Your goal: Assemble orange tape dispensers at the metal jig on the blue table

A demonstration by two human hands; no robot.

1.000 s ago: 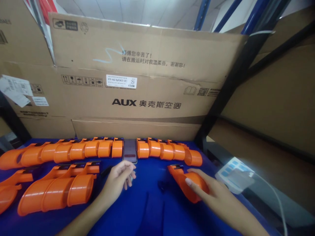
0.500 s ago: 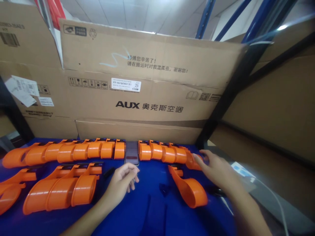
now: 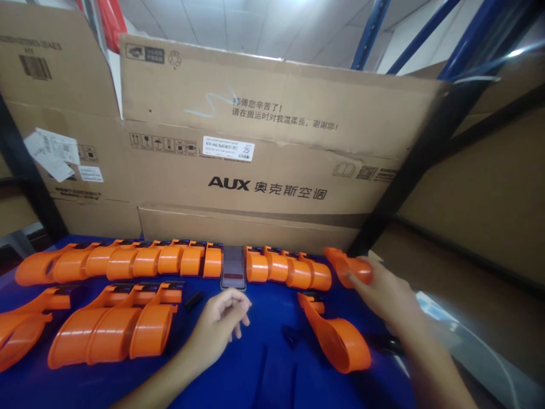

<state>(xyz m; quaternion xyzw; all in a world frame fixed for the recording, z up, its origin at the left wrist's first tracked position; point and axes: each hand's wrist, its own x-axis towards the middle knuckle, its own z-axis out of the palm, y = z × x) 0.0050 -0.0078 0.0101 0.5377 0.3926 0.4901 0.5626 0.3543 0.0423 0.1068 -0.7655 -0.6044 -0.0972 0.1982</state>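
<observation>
At the right end of the back row, my right hand (image 3: 381,287) pinches an orange curled plastic piece (image 3: 360,270), lifted a little away from its neighbours. My left hand (image 3: 227,315) hovers over the blue surface (image 3: 204,380) with its fingers curled in and the thumb against them. What it holds, if anything, is hidden. Just beyond it lies a phone (image 3: 234,278), its upper part blurred. A single orange curled piece (image 3: 347,346) rests nearer me, below my right hand.
Similar orange pieces with dark fittings (image 3: 147,262) form a back row; several more (image 3: 114,329) lie front left. A small black cylinder (image 3: 193,301) and a dark bit (image 3: 290,336) lie near my left hand. A cardboard wall (image 3: 272,221) and black post (image 3: 383,210) bound the surface.
My right hand has taken hold of the end orange piece and raised it clear of the row. My left hand keeps about the same place and pose. The view has shifted slightly left.
</observation>
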